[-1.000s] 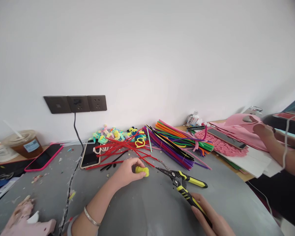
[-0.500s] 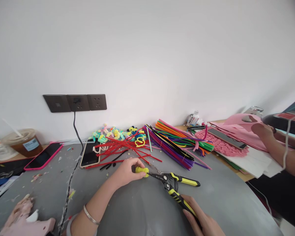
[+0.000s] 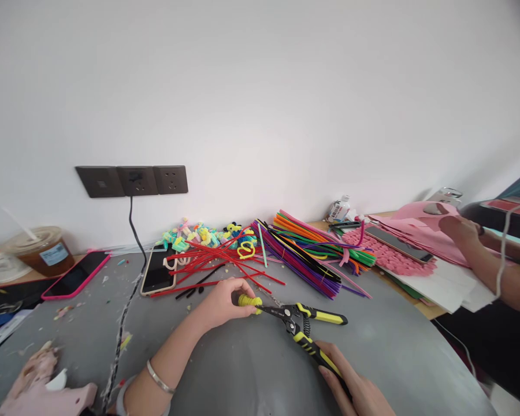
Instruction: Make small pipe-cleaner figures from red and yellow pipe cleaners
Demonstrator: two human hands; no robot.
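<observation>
My left hand (image 3: pixel 221 302) is closed on a small coiled yellow pipe cleaner (image 3: pixel 249 301) held just above the grey table (image 3: pixel 251 370). My right hand (image 3: pixel 356 393) grips one handle of yellow-and-black cutting pliers (image 3: pixel 303 323) at the lower right. The pliers' jaws are spread and their tips reach the right end of the yellow coil. Red pipe cleaners (image 3: pixel 216 263) lie scattered just beyond my left hand.
A bundle of coloured pipe cleaners (image 3: pixel 316 248) lies at centre right. Two phones (image 3: pixel 158 271) (image 3: pixel 75 276) and a drink cup (image 3: pixel 43 251) sit at left, a pink glue gun (image 3: pixel 43 387) at lower left. Another person's arm (image 3: pixel 485 260) rests on pink sheets (image 3: pixel 416 231) at right.
My right hand has brought the pliers leftward until their open jaws meet the yellow coil. My left hand has held the coil nearly still.
</observation>
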